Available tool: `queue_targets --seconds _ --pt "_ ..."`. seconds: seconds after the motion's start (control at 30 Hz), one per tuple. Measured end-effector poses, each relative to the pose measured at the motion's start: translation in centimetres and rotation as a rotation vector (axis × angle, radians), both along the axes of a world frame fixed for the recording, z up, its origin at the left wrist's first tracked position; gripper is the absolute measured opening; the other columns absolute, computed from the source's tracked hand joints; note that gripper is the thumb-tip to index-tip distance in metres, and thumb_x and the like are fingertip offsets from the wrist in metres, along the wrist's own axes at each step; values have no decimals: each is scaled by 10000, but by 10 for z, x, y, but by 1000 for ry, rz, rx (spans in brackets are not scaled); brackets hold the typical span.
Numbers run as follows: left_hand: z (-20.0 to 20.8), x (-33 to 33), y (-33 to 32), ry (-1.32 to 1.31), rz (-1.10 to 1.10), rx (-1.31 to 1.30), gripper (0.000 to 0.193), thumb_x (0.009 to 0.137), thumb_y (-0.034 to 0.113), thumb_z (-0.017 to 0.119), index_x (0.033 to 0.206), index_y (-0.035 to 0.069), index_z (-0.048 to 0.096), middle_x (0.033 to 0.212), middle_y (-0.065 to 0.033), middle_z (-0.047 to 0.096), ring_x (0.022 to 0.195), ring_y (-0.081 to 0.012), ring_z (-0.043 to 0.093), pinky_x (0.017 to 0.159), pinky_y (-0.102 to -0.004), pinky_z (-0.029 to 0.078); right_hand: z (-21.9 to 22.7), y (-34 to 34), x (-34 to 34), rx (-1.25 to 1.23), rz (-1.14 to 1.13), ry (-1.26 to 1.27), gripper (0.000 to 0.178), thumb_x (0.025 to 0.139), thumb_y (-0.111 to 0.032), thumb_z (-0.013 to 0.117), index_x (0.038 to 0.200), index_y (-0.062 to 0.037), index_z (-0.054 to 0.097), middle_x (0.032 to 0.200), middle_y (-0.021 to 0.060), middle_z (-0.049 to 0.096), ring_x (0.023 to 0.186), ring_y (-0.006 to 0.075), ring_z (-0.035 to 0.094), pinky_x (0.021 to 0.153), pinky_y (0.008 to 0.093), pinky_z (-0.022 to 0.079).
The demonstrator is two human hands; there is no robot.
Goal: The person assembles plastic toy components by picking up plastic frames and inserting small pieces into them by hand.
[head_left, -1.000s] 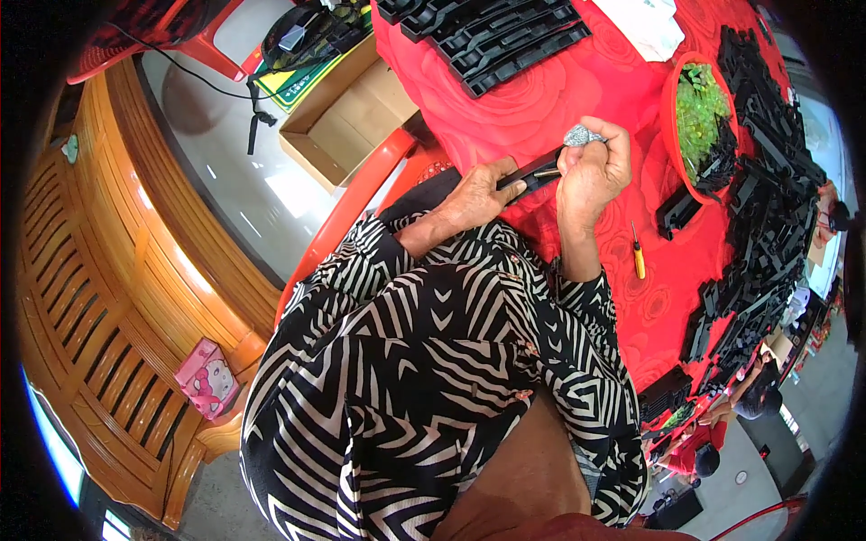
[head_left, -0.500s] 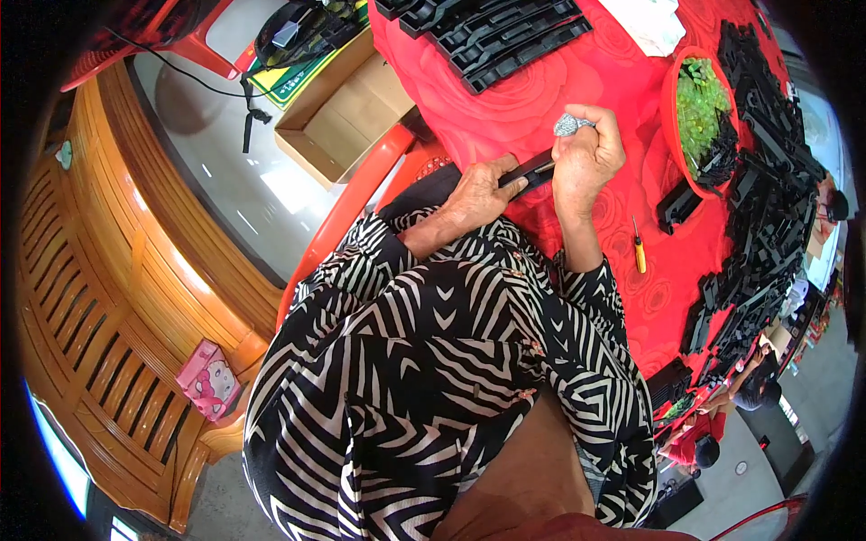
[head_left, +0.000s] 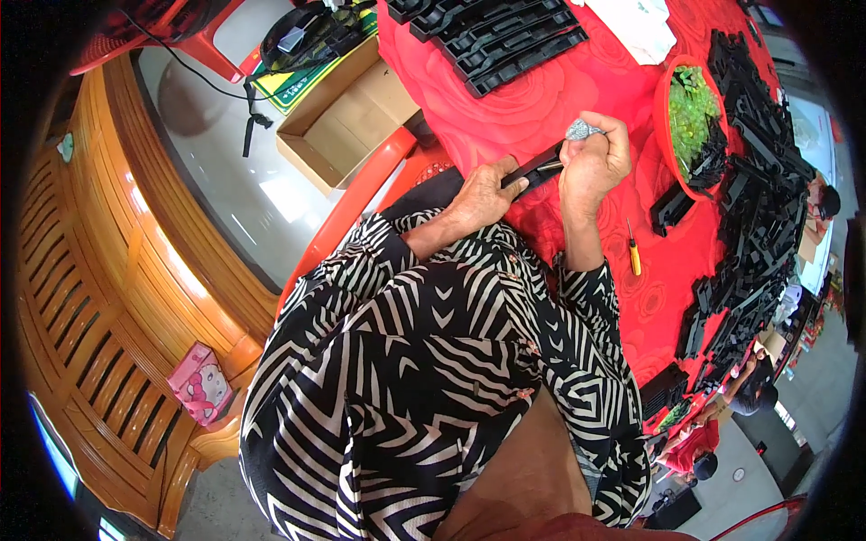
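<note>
One held strip (head_left: 531, 168), screwdriver (head_left: 635, 261), basin (head_left: 661, 119), piled parts (head_left: 762, 216)

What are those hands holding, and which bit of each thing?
The left hand holds a black strip by its left end; the right hand grips a silver-topped tool by its handle, mostly hidden.

Black part (head_left: 534, 169): one end covered by the left hand (head_left: 483, 197), the other by the right hand (head_left: 592, 169). Silver-topped tool (head_left: 580, 130): handle mostly hidden in the right hand's grip; tip indistinct. Black pieces (head_left: 505, 45), white sheet (head_left: 639, 27): cut by upper edge. Co-worker (head_left: 696, 448): small, blurred.
</note>
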State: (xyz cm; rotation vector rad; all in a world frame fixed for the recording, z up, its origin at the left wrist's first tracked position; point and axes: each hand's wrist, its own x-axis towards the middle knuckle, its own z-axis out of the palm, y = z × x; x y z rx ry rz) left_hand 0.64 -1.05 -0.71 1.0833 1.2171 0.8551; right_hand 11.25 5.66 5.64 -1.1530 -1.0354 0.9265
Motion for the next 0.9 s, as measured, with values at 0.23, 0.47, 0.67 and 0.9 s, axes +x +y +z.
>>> queue_targets --seconds 0.23,0.47,0.67,0.9 --pt "-3 0 2 -54 -29 15 155 829 118 581 882 -22 540 555 -112 419 546 -126 423 516 -334 365 -2 -3 -4 -35 -17 -72 278 731 117 311 818 22 558 529 35 432 394 67 351 336 207 276" --pt "-17 -5 7 -138 -120 4 154 842 125 572 859 -19 521 548 -45 408 524 -106 400 498 -310 350 -2 -7 2 -33 25 37 266 741 101 322 834 11 554 561 40 482 409 60 405 361 206 333" --pt "-14 -4 7 -190 -130 -13 141 851 118 562 848 -15 515 560 -43 416 534 -105 401 504 -305 354 3 -3 -4 -53 -20 -4 275 734 124 303 832 31 543 536 35 422 397 66 341 336 211 265" --pt "-13 -5 7 -140 -131 18 139 850 113 564 843 -15 511 556 -49 411 541 -114 410 510 -311 357 1 -4 -4 -53 -21 22 281 734 125 304 833 28 548 524 35 415 394 68 338 336 211 268"
